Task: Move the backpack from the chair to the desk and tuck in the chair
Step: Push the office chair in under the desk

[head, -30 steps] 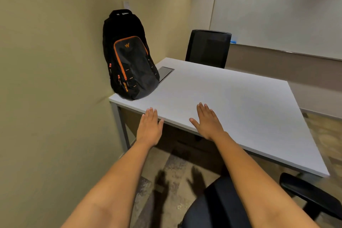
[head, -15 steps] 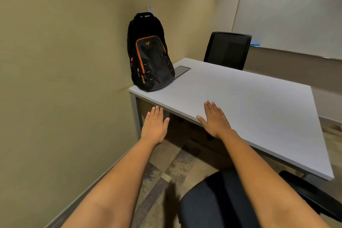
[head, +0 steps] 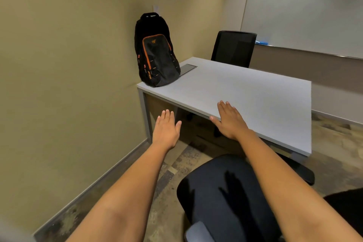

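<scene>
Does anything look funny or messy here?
Nothing is spilled or broken. The backpack stands upright at the desk's corner by the wall. The near chair sits pulled out from the desk, not tucked in. Both hands, left and right, are open and empty.

Single view, from my head, wide-angle. Looks forward and down past both my forearms. Near bottom: chair (head: 231, 192) seat right below me. Desk (head: 245, 92) mid-frame, seen from above its near edge. Faces far left room corner; whiteboard (head: 306, 6) far right.
</scene>
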